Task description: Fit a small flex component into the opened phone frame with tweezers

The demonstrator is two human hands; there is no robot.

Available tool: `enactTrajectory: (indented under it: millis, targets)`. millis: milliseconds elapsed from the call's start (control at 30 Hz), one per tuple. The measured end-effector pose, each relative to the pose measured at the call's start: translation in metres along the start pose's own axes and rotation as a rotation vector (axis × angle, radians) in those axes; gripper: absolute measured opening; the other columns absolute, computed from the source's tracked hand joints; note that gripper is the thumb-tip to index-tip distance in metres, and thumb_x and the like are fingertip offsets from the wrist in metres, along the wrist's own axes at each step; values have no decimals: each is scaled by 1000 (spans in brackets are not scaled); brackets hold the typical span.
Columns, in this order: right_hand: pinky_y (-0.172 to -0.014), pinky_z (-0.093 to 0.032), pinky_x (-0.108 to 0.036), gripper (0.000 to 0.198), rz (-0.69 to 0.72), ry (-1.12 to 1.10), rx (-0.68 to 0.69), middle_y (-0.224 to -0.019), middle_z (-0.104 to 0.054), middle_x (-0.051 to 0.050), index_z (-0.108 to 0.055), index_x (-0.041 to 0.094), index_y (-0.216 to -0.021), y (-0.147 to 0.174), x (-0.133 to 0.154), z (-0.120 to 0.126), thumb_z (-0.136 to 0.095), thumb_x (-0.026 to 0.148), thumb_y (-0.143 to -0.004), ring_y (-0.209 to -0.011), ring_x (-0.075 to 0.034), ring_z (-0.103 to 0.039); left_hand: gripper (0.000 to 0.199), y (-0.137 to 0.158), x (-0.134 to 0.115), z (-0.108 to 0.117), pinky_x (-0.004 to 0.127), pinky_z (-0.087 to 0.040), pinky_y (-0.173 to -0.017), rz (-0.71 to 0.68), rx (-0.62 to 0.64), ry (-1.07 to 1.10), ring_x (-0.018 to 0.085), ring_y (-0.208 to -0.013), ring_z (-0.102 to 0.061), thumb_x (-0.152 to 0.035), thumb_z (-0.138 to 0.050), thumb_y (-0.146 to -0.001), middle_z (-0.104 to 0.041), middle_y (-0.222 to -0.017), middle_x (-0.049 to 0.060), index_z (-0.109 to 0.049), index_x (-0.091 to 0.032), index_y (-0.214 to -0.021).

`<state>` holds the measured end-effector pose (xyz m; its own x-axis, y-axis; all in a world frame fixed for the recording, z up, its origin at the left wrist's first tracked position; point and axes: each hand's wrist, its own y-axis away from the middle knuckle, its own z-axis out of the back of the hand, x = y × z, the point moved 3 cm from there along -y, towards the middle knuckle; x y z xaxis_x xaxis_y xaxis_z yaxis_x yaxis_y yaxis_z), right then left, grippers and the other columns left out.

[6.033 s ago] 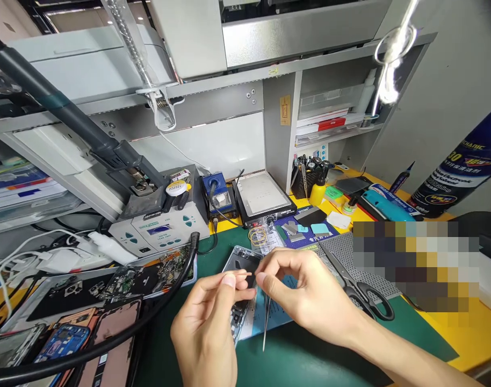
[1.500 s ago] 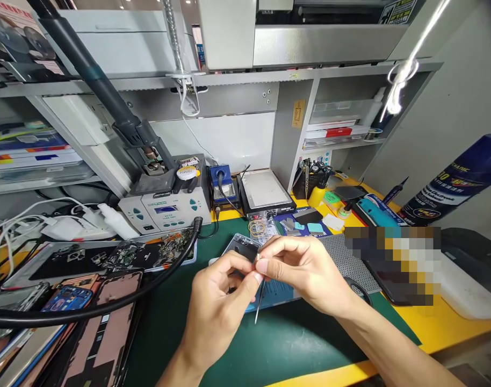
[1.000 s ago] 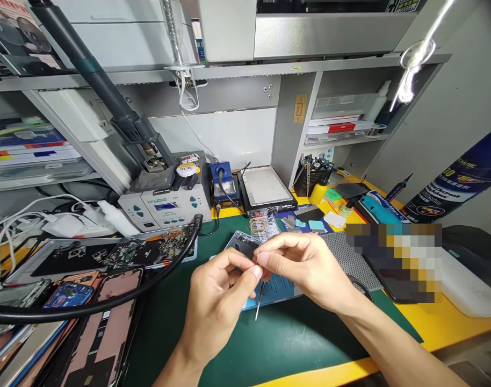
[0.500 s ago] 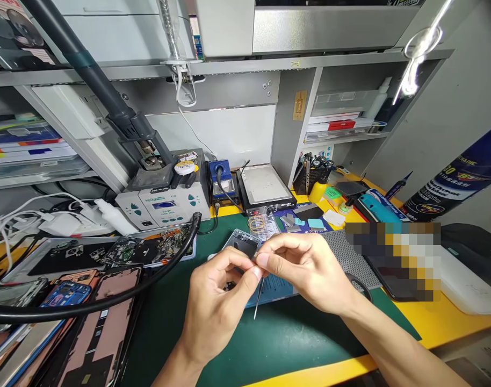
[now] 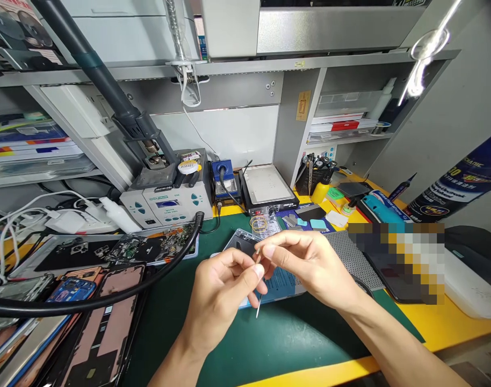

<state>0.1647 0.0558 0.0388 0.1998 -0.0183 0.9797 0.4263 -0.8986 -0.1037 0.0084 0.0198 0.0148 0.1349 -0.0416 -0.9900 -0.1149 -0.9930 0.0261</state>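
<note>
My left hand (image 5: pixel 221 295) is closed, its thumb and forefinger pinching a tiny brownish piece (image 5: pixel 258 257) too small to identify. On the same piece, the thumb and forefinger of my right hand (image 5: pixel 308 263) meet from the other side. A thin metal tool (image 5: pixel 258 308) pokes out below the fingers, tip downward; its upper part is hidden, and I cannot tell which hand carries it. Behind the hands lies an opened phone (image 5: pixel 242 239), partly covered by them. Under my right hand is a blue pad (image 5: pixel 283 285) on the green mat (image 5: pixel 302 338).
Phone housings (image 5: pixel 112 317) and circuit boards (image 5: pixel 168 244) crowd the left, crossed by a black hose (image 5: pixel 165 277). A grey rework station (image 5: pixel 168 201), a soldering stand (image 5: pixel 225 183) and a heating plate (image 5: pixel 267 185) stand behind. At right are a dark phone (image 5: pixel 398 277) and a spray can (image 5: pixel 455 183).
The fingertips have parted slightly, and more of the small brownish piece shows between them. Fingers below the pinch have come into view beside the thin tool. The view has shifted a little.
</note>
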Motion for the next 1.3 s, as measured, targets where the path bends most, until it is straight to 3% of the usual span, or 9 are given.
enactTrajectory:
  millis: [200, 433, 567, 767, 1100, 1300]
  targets:
    - [-62, -56, -25, 12, -51, -53, 46, -65, -73, 0, -80, 17, -82, 0, -1, -2, -82, 28, -85, -60, -13, -68, 19, -2, 2, 1, 23, -51, -50, 51, 0, 62, 13, -51, -61, -30, -73, -85, -71, -63, 3, -68, -15, -74]
    - [-63, -54, -23, 14, -86, -85, -11, -68, -75, -2, -79, 16, -77, -4, -4, 3, -82, 28, -84, -62, -12, -67, 17, -2, 1, 0, 23, -51, -49, 42, -14, 109, 12, -52, -61, -30, -76, -85, -71, -67, 3, -72, -15, -81]
    - [-62, -55, -25, 14, -110, -132, -56, -70, -76, -2, -78, 17, -81, -6, -9, 6, -78, 30, -85, -63, -14, -68, 14, -2, -2, -1, 25, -54, -49, 20, -7, 215, 15, -60, -64, -28, -75, -84, -71, -74, 4, -76, -15, -90]
    - [-63, -55, -25, 13, -144, -147, -73, -72, -76, -3, -80, 16, -80, -7, -10, 6, -77, 28, -85, -65, -13, -66, 17, -5, -2, -2, 25, -53, -44, 32, -12, 311, 18, -69, -65, -26, -67, -86, -70, -82, 7, -79, -15, -90]
    - [-62, -54, -26, 14, -139, -108, -95, -70, -74, -3, -80, 16, -79, -6, -12, 5, -77, 28, -84, -64, -14, -66, 23, -3, 6, 3, 23, -51, -50, -11, -155, 52, 12, -52, -62, -35, -71, -91, -68, -66, 1, -74, -15, -79]
    - [-64, -54, -28, 13, -102, -48, -101, -73, -74, -2, -78, 17, -78, -4, -9, 4, -78, 29, -84, -65, -15, -66, 18, 0, 3, 2, 20, -50, -53, -87, -212, -73, 8, -51, -61, -29, -69, -93, -68, -67, -3, -70, -18, -78]
